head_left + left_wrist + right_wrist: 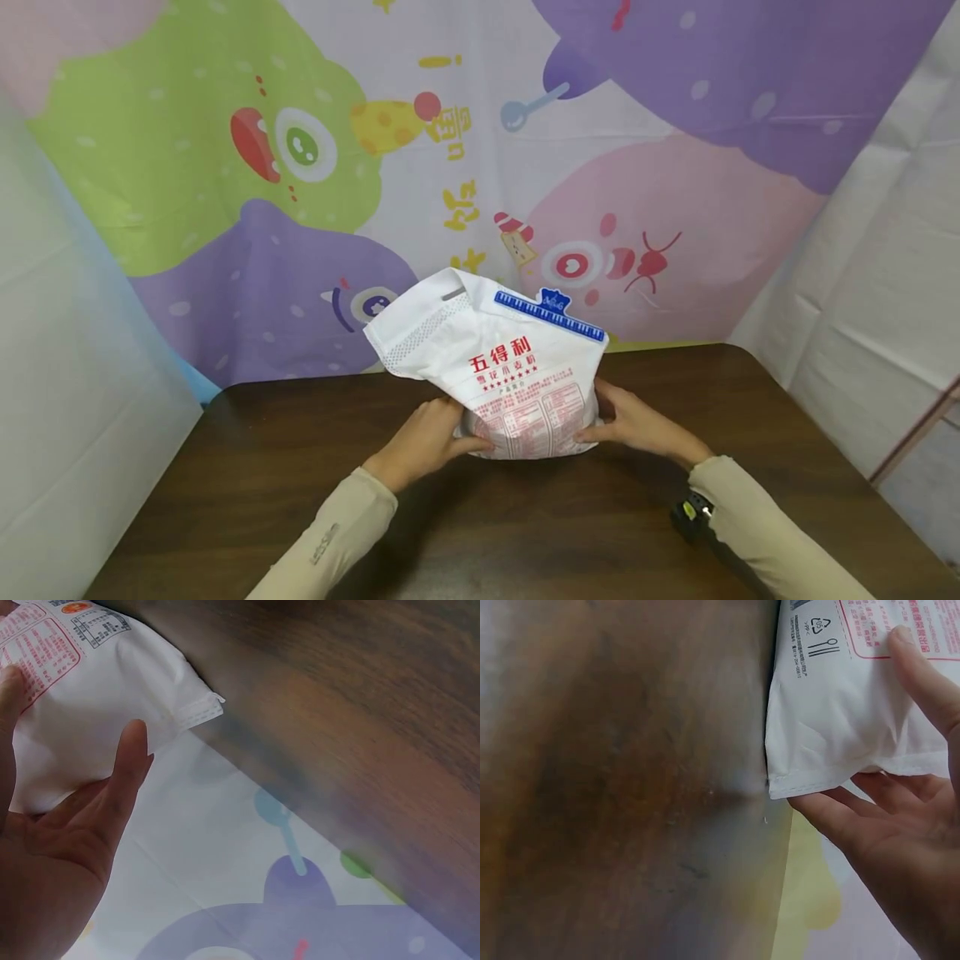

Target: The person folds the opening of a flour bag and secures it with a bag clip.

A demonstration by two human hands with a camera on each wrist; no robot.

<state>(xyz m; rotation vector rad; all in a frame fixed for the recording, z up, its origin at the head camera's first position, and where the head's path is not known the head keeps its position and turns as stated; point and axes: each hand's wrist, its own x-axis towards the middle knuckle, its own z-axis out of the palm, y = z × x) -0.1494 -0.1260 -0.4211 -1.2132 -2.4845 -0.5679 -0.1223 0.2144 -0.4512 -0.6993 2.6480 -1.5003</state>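
Note:
A white flour bag (517,375) with red print is held upright between both hands, leaning slightly, over the dark table. Along its upper right edge sits a blue clip (551,314), while the upper left part of the bag flares out as a loose flap. The left hand (423,437) grips the lower left side, thumb across the front. On the lower right side the right hand (637,423) grips it, thumb on the printed face. In the right wrist view its fingers (847,817) reach under the bag's stitched bottom edge. The bag's back is hidden in the head view.
The brown wooden table (562,533) spans the foreground. Behind it hangs a cartoon-printed curtain (465,167), with pale fabric walls (67,375) at both sides. A dark device (692,512) is strapped at the right wrist.

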